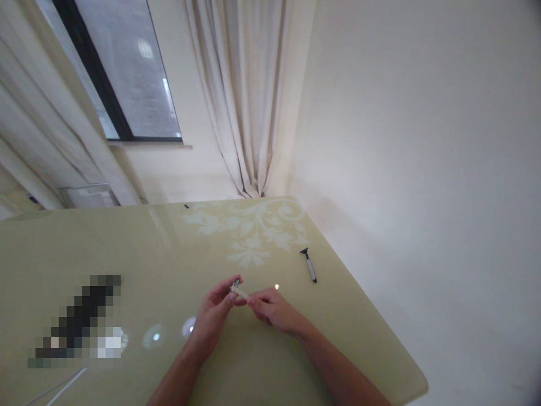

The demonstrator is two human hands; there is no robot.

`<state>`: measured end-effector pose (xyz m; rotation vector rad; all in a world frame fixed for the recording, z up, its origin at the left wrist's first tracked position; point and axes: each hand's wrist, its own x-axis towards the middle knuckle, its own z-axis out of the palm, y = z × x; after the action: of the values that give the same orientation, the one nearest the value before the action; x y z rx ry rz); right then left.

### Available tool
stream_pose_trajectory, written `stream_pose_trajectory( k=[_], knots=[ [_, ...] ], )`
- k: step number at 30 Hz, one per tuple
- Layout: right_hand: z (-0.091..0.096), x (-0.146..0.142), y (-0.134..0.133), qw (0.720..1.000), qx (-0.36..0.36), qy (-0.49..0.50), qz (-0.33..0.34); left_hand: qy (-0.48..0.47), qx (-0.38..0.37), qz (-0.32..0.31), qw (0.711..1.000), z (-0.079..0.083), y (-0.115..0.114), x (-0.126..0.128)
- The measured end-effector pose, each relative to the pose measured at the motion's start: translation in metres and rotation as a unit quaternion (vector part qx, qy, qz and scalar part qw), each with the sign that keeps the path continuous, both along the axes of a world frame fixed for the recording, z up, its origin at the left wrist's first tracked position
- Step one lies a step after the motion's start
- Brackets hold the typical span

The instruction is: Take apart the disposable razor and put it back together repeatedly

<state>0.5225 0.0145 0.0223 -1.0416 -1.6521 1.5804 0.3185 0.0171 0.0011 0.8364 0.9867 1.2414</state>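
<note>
In front of me a small razor (pixel 240 292) with a pale handle is held between my two hands. My left hand (pixel 214 310) is closed around its head end, where a dark greenish strip shows between finger and thumb. Fingers of my right hand (pixel 273 307) pinch the far end of the handle, partly hiding it. A second razor (pixel 310 266), with a grey handle and black head, lies on the table to the right, beyond my right hand and apart from it.
The glossy pale green table (pixel 169 254) has a white floral pattern and light reflections. A small dark piece (pixel 186 206) lies near its back edge. At left are a blurred-out dark object (pixel 80 316) and a white cable (pixel 65 388). A wall (pixel 401 197) borders the right side.
</note>
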Motion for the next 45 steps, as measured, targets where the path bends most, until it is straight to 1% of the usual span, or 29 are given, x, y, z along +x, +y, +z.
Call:
stream_pose_trajectory(
  k=[2,5,6,10,11,15,16,17,19,20,22,25,26,30,31,34,35,36,39,40,42,45],
  knots=[
    [0.0,0.0,0.001,1.0,-0.005,0.012,-0.009,-0.008,-0.004,0.002,1.0,0.0,0.0,0.0],
    [0.001,0.0,0.002,0.998,0.025,0.012,-0.059,-0.01,-0.006,0.006,1.0,-0.001,-0.001,-0.001],
    [0.001,-0.001,0.002,0.997,0.033,0.01,-0.062,-0.014,-0.007,0.007,1.0,-0.002,0.0,-0.001],
    [0.001,-0.005,0.0,1.0,0.019,0.009,-0.009,-0.058,-0.018,0.004,0.998,-0.002,0.0,-0.001],
    [0.001,-0.005,0.0,1.0,0.022,0.006,-0.01,-0.065,-0.02,0.003,0.998,-0.002,0.0,-0.001],
    [0.001,-0.003,0.002,0.993,0.08,-0.016,-0.086,-0.071,-0.029,0.002,0.997,0.002,-0.001,0.0],
    [0.0,-0.004,0.002,0.993,0.083,-0.015,-0.084,-0.075,-0.033,0.0,0.997,0.002,-0.001,0.001],
    [0.0,-0.004,0.001,0.995,0.076,-0.011,-0.068,-0.084,-0.037,-0.001,0.996,0.003,-0.001,0.002],
    [0.0,-0.006,0.0,0.998,0.048,0.002,-0.027,-0.104,-0.039,-0.002,0.994,0.004,-0.002,0.003],
    [0.0,-0.007,0.0,0.999,0.037,0.005,-0.017,-0.113,-0.04,-0.002,0.993,0.004,-0.002,0.003],
    [0.001,-0.007,0.0,0.999,0.034,0.001,-0.038,-0.124,-0.037,0.001,0.992,0.002,-0.002,0.003],
    [0.003,-0.006,0.001,0.994,0.06,-0.023,-0.09,-0.117,-0.029,0.003,0.993,-0.002,0.0,0.002],
    [0.004,-0.005,0.001,0.994,0.066,-0.029,-0.088,-0.111,-0.028,0.002,0.993,-0.003,0.001,0.002],
    [0.004,-0.003,-0.001,0.998,0.051,-0.025,-0.015,-0.108,-0.032,-0.006,0.994,-0.004,0.001,0.001],
    [0.004,-0.003,-0.001,0.998,0.048,-0.023,-0.015,-0.11,-0.031,-0.008,0.993,-0.004,0.001,0.001],
    [0.005,-0.003,0.0,0.995,0.067,-0.03,-0.069,-0.106,-0.031,-0.008,0.994,-0.005,-0.001,0.0],
    [0.005,-0.003,0.0,0.994,0.072,-0.031,-0.075,-0.102,-0.032,-0.009,0.994,-0.005,-0.001,0.0],
    [0.005,-0.003,-0.001,0.995,0.07,-0.031,-0.067,-0.1,-0.033,-0.01,0.994,-0.006,-0.001,0.0],
    [0.004,-0.004,-0.002,0.999,0.039,-0.022,-0.006,-0.095,-0.026,-0.014,0.995,-0.007,0.001,0.001],
    [0.004,-0.003,-0.001,0.999,0.035,-0.019,-0.002,-0.094,-0.02,-0.006,0.995,-0.007,0.002,0.001],
    [0.006,0.004,0.004,0.998,0.037,-0.006,-0.043,-0.083,-0.006,0.023,0.996,-0.006,0.004,0.001],
    [0.01,0.031,0.02,0.985,0.053,0.012,-0.163,-0.024,0.015,0.048,0.998,-0.005,0.007,0.002]
  ],
)
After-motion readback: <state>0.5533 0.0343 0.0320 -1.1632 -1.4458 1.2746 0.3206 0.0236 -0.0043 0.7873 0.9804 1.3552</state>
